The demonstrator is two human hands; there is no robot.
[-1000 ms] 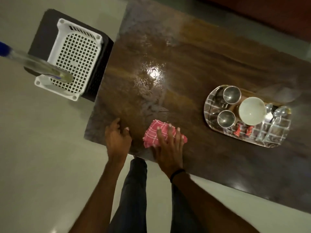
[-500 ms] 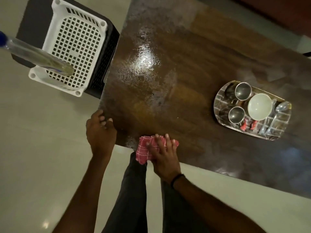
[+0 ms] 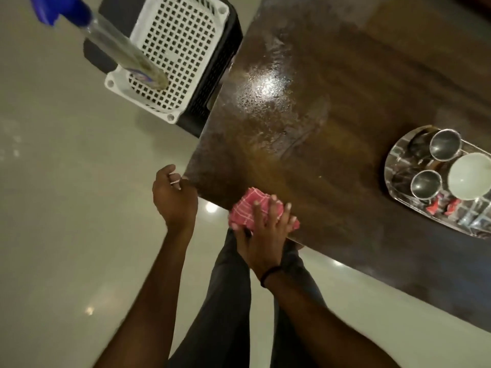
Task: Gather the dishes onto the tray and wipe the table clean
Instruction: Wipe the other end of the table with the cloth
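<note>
Wiping the near edge, dishes on the tray (image 3: 393,166)

Right hand (image 3: 261,236) presses flat, fingers spread, on the pink cloth (image 3: 245,208) at the table (image 3: 345,102) edge; left hand (image 3: 174,199) curls loosely at the corner. I'd use long overlapping strokes through that wet patch

A red-and-white checked cloth (image 3: 251,209) lay bunched at the near edge of the dark wooden bench (image 3: 345,107), close to its near left corner, with part of it hanging over the edge. The bench surface shone wet in a broad patch toward its left end. A shiny metal tray (image 3: 398,160) sat toward the right end of the bench, partly cut off by the frame. On it stood two upright steel cups (image 3: 445,148) (image 3: 426,184), side by side, and a pale bowl (image 3: 469,176) just beside them. Small red items (image 3: 442,207) lay on the tray near the closer cup.
</note>
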